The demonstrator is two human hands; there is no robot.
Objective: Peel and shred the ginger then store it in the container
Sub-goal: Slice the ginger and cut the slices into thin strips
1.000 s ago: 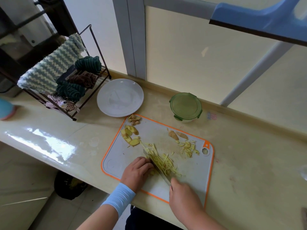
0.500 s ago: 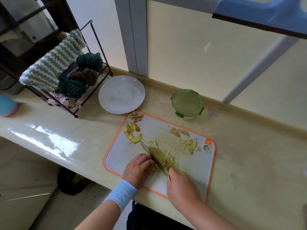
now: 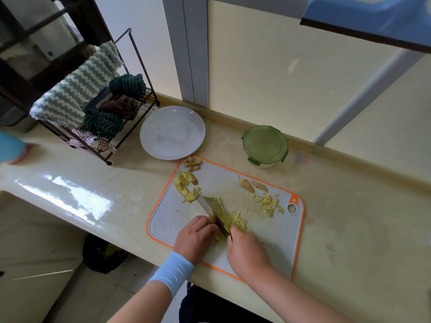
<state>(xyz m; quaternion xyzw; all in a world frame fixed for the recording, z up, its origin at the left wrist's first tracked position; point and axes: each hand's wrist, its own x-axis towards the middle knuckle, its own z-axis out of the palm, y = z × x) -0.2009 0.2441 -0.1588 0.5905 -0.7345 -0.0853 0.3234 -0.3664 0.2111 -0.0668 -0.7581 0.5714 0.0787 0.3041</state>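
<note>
A grey cutting board (image 3: 275,248) with an orange rim lies on the counter. My right hand (image 3: 247,250) grips the handle of a knife (image 3: 207,207), whose blade lies over a pile of ginger shreds (image 3: 233,217). My left hand (image 3: 194,238), fingers curled, rests on ginger pieces beside the blade. Ginger slices (image 3: 185,184) and peel scraps (image 3: 192,163) sit at the board's far left corner. A second small heap of shreds (image 3: 268,202) and two peel pieces (image 3: 253,185) lie to the right. The green-lidded container (image 3: 265,145) stands closed behind the board.
A white plate (image 3: 172,132) sits left of the container. A wire rack (image 3: 98,106) with folded cloths stands at the far left. A window frame post (image 3: 189,50) rises behind the counter. A dark bin (image 3: 102,252) sits on the floor below the counter edge.
The knife has shifted leftward through the shreds, toward my left hand. Both hands stay at the board's near edge. The camera view rose slightly.
</note>
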